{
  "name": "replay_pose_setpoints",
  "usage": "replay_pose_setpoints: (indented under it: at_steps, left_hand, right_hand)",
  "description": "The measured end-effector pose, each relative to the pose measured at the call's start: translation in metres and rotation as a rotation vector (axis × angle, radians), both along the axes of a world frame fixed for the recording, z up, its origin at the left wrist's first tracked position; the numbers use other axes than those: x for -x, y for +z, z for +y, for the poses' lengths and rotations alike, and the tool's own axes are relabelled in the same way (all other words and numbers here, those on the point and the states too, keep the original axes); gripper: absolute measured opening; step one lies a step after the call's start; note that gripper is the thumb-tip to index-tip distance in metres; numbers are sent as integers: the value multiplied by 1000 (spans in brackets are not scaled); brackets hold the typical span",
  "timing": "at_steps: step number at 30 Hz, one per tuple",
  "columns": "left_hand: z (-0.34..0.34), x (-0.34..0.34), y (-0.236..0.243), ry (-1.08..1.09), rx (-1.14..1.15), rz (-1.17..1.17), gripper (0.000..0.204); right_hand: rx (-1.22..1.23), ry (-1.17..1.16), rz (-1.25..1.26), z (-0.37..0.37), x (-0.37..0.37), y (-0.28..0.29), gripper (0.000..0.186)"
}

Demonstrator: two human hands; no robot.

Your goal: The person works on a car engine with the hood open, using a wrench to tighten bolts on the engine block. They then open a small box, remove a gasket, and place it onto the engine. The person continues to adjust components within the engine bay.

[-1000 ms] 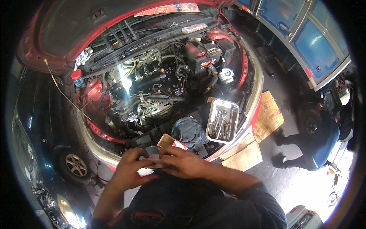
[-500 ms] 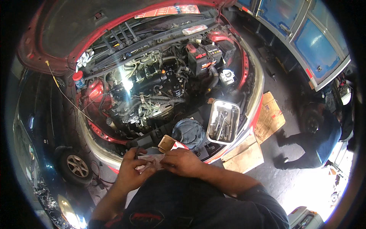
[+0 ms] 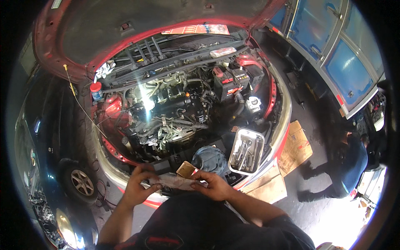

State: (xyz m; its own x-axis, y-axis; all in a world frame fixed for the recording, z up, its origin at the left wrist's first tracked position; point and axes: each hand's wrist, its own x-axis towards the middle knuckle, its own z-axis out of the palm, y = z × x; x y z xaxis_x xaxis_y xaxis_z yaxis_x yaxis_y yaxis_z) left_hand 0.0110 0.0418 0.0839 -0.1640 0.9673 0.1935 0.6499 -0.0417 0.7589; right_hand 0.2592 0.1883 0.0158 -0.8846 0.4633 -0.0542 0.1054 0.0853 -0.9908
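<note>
A pale, crinkled packet with faint reddish markings (image 3: 176, 182) is stretched between my two hands in front of the car's front edge. My left hand (image 3: 139, 185) grips its left end, fingers curled over the top and thumb below. At the other end, my right hand (image 3: 213, 186) pinches it between thumb and fingers. Just beyond the packet stands a small open cardboard box (image 3: 186, 169), partly hidden by my right hand. Next to that box, a bunched dark cloth (image 3: 209, 159) rests on the car's front panel.
A metal tray (image 3: 241, 171) of tools sits right of the cloth. The exposed engine (image 3: 177, 104) lies beyond, with a battery (image 3: 227, 85) and a silver throttle body (image 3: 253, 104) at right. The red hood (image 3: 166, 16) is raised. A person (image 3: 354, 162) crouches at right.
The packet is now spread out lengthwise, where it was bunched between my fingers. My hands have moved apart, and the view has shifted slightly.
</note>
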Motion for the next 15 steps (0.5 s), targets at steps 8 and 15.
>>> replay_pose_setpoints:
  at_steps: [8, 15]
  left_hand:
    - [-18, -1, 1, -94, 188, -431, 21]
    - [-19, -3, -18, -132, 237, -383, 43]
  right_hand:
    - [72, 68, -16, -1, -10, 8, 21]
    - [403, -108, 96, -4, -11, -10, 27]
